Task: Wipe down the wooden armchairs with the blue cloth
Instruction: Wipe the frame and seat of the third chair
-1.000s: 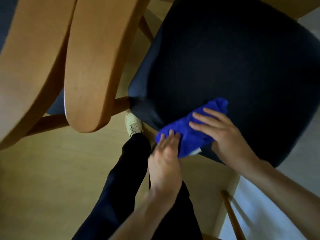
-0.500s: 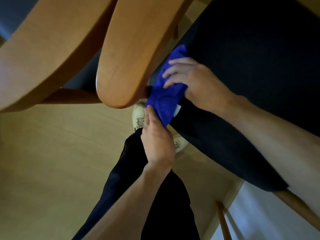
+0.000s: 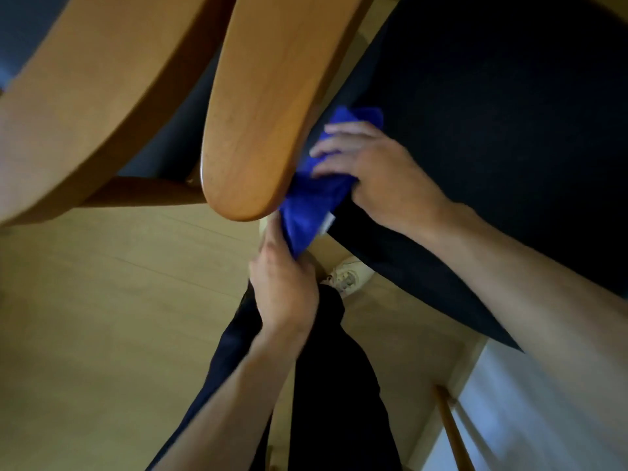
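Observation:
The blue cloth (image 3: pixel 314 202) is bunched against the right edge of a wooden armrest (image 3: pixel 261 107), beside the dark seat cushion (image 3: pixel 492 130) of the armchair. My right hand (image 3: pixel 370 168) lies on top of the cloth with fingers spread, pressing it to the armrest's side. My left hand (image 3: pixel 283 283) holds the cloth's lower end from below, fingers wrapped at its tip. Part of the cloth is hidden under the armrest.
A second wooden armrest (image 3: pixel 95 96) of a neighbouring chair fills the upper left. Below lie the light wooden floor (image 3: pixel 102 317), my dark trouser legs (image 3: pixel 323 385) and a pale shoe (image 3: pixel 346 275). A thin wooden chair leg (image 3: pixel 452 433) stands at the lower right.
The cloth and both hands moved from the seat's front edge up and left to the armrest's side. Since half a second ago the hands have shifted only slightly along it.

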Available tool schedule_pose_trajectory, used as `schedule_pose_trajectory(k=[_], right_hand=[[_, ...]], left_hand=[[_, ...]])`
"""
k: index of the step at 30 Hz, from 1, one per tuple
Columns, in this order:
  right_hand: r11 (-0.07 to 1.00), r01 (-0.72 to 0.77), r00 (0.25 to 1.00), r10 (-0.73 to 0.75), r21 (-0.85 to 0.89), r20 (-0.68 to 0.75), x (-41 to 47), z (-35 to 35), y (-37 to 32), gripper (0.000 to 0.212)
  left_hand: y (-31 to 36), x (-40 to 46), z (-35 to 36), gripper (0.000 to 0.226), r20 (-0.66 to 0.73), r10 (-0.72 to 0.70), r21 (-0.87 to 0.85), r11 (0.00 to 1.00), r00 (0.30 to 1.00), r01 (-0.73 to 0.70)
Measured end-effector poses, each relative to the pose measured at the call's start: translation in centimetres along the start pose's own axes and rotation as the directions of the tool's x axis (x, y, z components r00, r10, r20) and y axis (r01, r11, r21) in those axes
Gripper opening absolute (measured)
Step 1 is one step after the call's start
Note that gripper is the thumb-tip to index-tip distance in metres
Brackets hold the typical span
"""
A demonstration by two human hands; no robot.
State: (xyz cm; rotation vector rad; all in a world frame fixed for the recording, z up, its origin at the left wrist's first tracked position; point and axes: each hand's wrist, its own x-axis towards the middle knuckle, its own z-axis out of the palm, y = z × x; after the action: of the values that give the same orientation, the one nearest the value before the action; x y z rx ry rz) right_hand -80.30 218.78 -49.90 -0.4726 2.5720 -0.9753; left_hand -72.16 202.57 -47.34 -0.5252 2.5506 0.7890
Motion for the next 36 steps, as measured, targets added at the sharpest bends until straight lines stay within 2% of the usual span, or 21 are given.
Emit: schedule_pose_trajectory(k=[2, 4, 6, 9, 12, 15, 19, 22, 25, 27, 29, 32, 34, 36], right_hand=[[1.0, 0.003, 1.0, -0.003, 0.025, -0.027, 1.8, 0.6, -0.1, 0.041], [1.0, 0.022, 1.0, -0.022, -0.002, -0.014, 0.4, 0.5, 0.9, 0.043], [0.999, 0.038, 0.999, -0.038, -0.009, 0.0, -2.8, 0.2, 2.1, 0.047], [1.0, 0.029, 0.999, -0.029, 0.007, 0.034, -7.6, -0.5, 3.3, 0.046], [0.998, -0.001, 0.994, 0.008, -0.065, 0.106, -12.0, -1.3, 4.4, 0.056], [0.99, -0.106, 0.98, 0.119, -0.09, 0.157, -16.3, -2.3, 5.1, 0.064], [0.98, -0.161, 0.964, 0.181, -0.115, 0.194, -19.3, -3.6, 5.2, 0.06], [0.989, -0.121, 0.977, 0.134, -0.084, 0.167, -18.5, -3.8, 4.4, 0.037], [0.997, -0.075, 0.99, 0.079, -0.033, 0.12, -15.9, -3.0, 3.5, 0.032], [0.997, -0.07, 0.994, 0.069, 0.012, 0.089, -14.2, -2.1, 3.0, 0.031], [0.997, -0.068, 0.995, 0.065, 0.032, 0.079, -13.4, -1.2, 3.0, 0.029], [0.992, -0.115, 0.991, 0.111, 0.056, 0.072, -15.2, -0.8, 4.0, 0.033], [0.98, -0.186, 0.982, 0.183, 0.064, 0.047, -17.9, -1.0, 4.9, 0.044], [0.97, -0.231, 0.973, 0.228, 0.075, 0.04, -20.6, -1.2, 5.3, 0.054]], left_hand=[[-0.1, 1.0, 0.1, 0.055, 0.033, 0.09, 0.1, 0.991, 0.995, -0.092], [-0.3, 0.2, 1.2, 0.057, 0.16, 0.18, 0.214, 0.953, 0.971, -0.212], [-0.5, -1.0, 2.5, 0.063, 0.199, 0.186, 0.257, 0.938, 0.962, -0.235], [0.2, -3.8, 4.2, 0.064, 0.235, 0.185, 0.219, 0.947, 0.954, -0.237], [1.1, -7.6, 6.3, 0.064, 0.331, 0.19, 0.137, 0.959, 0.924, -0.247], [1.9, -10.4, 7.9, 0.062, 0.441, 0.193, 0.107, 0.958, 0.877, -0.265], [2.9, -12.0, 8.7, 0.058, 0.562, 0.212, 0.088, 0.946, 0.8, -0.313], [4.0, -13.2, 8.4, 0.036, 0.554, 0.241, 0.037, 0.949, 0.797, -0.312], [3.7, -13.1, 7.4, 0.017, 0.477, 0.205, -0.001, 0.973, 0.855, -0.233], [2.5, -11.7, 6.6, 0.02, 0.375, 0.183, 0.019, 0.979, 0.909, -0.205], [1.5, -10.2, 6.3, 0.023, 0.312, 0.193, 0.063, 0.973, 0.93, -0.223], [1.6, -10.4, 7.7, 0.04, 0.349, 0.202, 0.102, 0.963, 0.915, -0.251], [2.0, -11.5, 8.9, 0.056, 0.353, 0.184, 0.121, 0.963, 0.917, -0.24], [2.1, -12.7, 9.9, 0.06, 0.374, 0.19, 0.134, 0.958, 0.908, -0.255]])
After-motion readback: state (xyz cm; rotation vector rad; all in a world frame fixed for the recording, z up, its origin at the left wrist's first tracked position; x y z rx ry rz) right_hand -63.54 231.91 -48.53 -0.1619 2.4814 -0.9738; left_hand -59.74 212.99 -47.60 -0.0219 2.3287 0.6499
